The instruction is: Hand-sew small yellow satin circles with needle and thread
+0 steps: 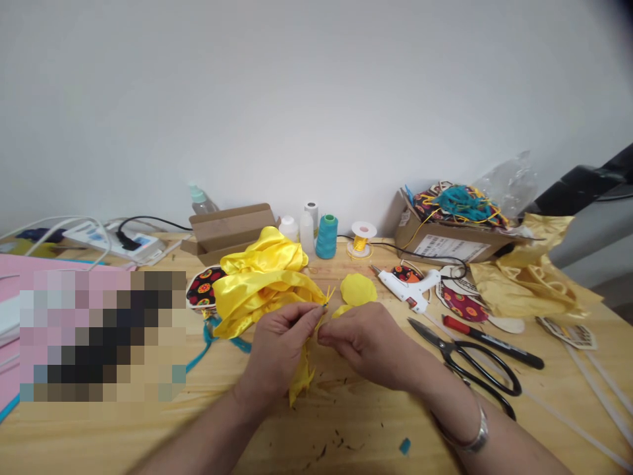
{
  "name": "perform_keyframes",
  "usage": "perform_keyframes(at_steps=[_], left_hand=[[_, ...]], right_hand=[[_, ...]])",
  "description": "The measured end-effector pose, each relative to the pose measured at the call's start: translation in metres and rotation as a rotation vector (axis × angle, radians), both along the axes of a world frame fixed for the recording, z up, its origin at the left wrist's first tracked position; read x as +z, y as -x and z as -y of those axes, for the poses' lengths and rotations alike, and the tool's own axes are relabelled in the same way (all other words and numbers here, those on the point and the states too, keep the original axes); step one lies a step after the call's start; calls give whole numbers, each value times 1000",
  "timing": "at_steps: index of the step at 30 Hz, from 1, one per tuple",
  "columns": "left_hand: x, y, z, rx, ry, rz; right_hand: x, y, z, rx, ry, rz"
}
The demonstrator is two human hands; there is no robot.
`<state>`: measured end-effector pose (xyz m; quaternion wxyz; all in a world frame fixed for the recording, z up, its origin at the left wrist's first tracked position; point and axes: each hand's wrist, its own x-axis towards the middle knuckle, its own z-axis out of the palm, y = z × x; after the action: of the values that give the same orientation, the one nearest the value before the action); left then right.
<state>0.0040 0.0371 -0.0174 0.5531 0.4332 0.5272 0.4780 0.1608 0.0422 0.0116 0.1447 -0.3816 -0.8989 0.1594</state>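
Shiny yellow satin fabric (267, 290) lies bunched in front of me, with a strip hanging below my fingers. My left hand (284, 336) is closed in a pinch on the gathered end of this fabric, where thin yellow cord ends stick up. Close beside it, my right hand (373, 343) is closed, its thumb and forefinger pressed together; what they hold is hidden or too small to name. Just behind the right hand lies a round yellow fabric piece (358, 289). A dark patterned piece (204, 288) with teal cord rests left of the satin.
Black-handled scissors (465, 349), a red-and-black marker (494, 341) and a white glue gun (408, 287) lie right. Behind stand a teal thread spool (327, 237), a yellow cord spool (361, 241), an open carton (235, 231) and a filled box (445, 244). A blurred patch covers the left.
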Motion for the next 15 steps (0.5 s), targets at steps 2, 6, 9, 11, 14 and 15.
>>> perform_keyframes(at_steps=[2, 6, 9, 11, 14, 15], left_hand=[[0, 0, 0, 8, 6, -17], [-1, 0, -1, 10, 23, 19], [-4, 0, -3, -6, 54, 89], [-6, 0, -4, 7, 71, 100], [-8, 0, -5, 28, 86, 86], [-8, 0, -5, 27, 89, 82]], right_hand=[[-2, 1, 1, 5, -36, 44], [-6, 4, 2, -4, -95, 89], [-7, 6, 3, -25, -138, 119], [-8, 7, 3, -31, -162, 153], [-11, 6, 3, -23, -203, 191], [-12, 6, 3, -20, -222, 200]])
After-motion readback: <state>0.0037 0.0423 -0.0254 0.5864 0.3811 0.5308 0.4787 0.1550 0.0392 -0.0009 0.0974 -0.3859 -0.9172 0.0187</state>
